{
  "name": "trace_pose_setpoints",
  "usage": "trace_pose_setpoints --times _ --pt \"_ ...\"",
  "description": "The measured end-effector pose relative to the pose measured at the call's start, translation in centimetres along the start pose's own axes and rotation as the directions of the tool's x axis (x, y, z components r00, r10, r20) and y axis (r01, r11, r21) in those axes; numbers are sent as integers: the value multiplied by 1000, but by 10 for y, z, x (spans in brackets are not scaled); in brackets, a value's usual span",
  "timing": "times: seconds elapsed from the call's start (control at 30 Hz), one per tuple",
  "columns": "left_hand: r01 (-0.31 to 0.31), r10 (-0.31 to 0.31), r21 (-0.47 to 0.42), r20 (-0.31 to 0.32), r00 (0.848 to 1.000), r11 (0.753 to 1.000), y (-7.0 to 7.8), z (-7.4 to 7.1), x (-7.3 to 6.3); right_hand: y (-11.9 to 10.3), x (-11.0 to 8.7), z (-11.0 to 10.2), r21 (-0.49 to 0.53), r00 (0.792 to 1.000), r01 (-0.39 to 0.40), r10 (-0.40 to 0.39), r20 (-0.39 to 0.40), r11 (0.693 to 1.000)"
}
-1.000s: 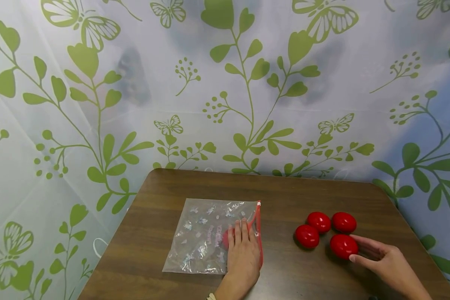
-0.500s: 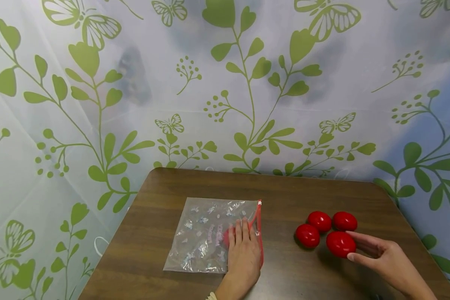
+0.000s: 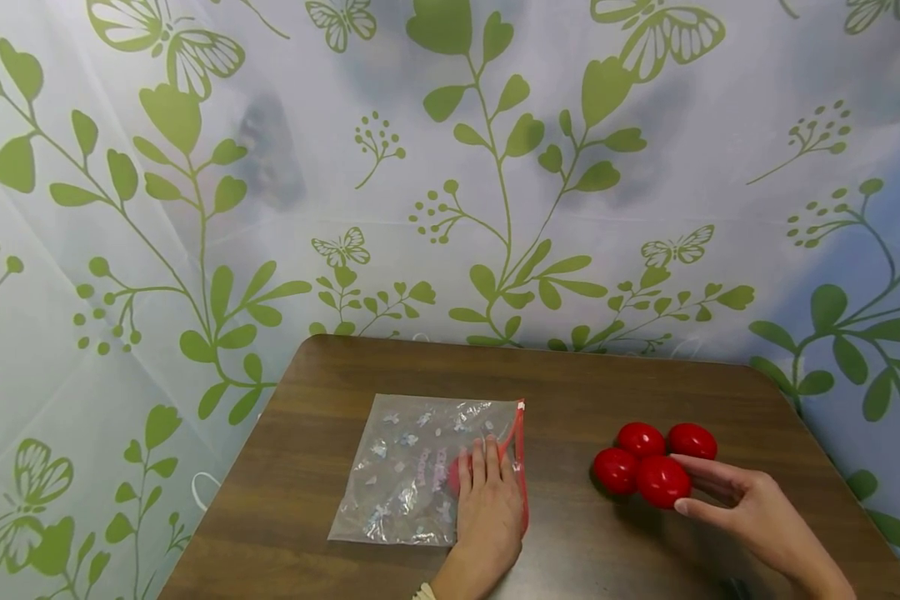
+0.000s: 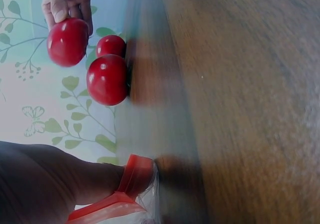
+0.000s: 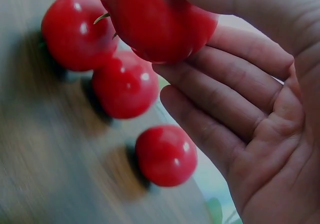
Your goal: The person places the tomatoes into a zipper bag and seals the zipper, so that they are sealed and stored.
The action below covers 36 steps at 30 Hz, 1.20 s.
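Note:
A clear zip bag (image 3: 401, 467) with a red zip edge (image 3: 520, 467) lies on the table. My left hand (image 3: 489, 500) spreads its fingers over the mouth; in the left wrist view its thumb (image 4: 102, 178) is against the red edge, holding the bag there. Something round and reddish (image 3: 453, 475) shows through the plastic by the fingertips. My right hand (image 3: 753, 508) grips a red tomato (image 3: 663, 482) between thumb and fingers, in front of three other tomatoes: one at the left (image 3: 615, 471), one behind (image 3: 641, 439), one at the right (image 3: 692, 440).
The brown wooden table (image 3: 435, 362) has rounded far corners. Behind it hangs a pale curtain (image 3: 390, 192) printed with green leaves and butterflies. A small dark item (image 3: 737, 588) shows at the bottom edge, under my right forearm.
My right hand has moved left with the gripped tomato, bringing it in front of the others. My left hand and the bag have stayed in place.

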State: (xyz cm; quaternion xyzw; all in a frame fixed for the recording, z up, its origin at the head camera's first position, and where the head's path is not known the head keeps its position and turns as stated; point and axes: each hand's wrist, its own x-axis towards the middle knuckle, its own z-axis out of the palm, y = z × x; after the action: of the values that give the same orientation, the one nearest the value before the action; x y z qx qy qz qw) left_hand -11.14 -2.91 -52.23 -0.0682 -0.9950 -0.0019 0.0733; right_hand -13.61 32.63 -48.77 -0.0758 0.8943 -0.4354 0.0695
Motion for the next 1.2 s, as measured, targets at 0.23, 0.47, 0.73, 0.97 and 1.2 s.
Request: trace_pose_setpoints --times 0.23,0.47,0.73,0.97,1.2 --pt "-5 5 19 -11 1000 1000 0 0 -1 -12 8 15 35 999 23 -25 34 999" --pt "-8 8 20 -15 1000 1000 0 -1 0 -23 17 27 74 998 22 -26 60 997" --pt "-4 5 13 -37 999 1000 -1 1 0 -34 25 40 95 995 40 -49 87 995" --pt "-8 8 14 -4 1000 1000 -1 2 0 -39 33 57 109 992 83 -92 88 991" --pt "-13 13 23 14 1000 1000 -1 1 0 -42 44 78 163 984 121 -140 114 979"
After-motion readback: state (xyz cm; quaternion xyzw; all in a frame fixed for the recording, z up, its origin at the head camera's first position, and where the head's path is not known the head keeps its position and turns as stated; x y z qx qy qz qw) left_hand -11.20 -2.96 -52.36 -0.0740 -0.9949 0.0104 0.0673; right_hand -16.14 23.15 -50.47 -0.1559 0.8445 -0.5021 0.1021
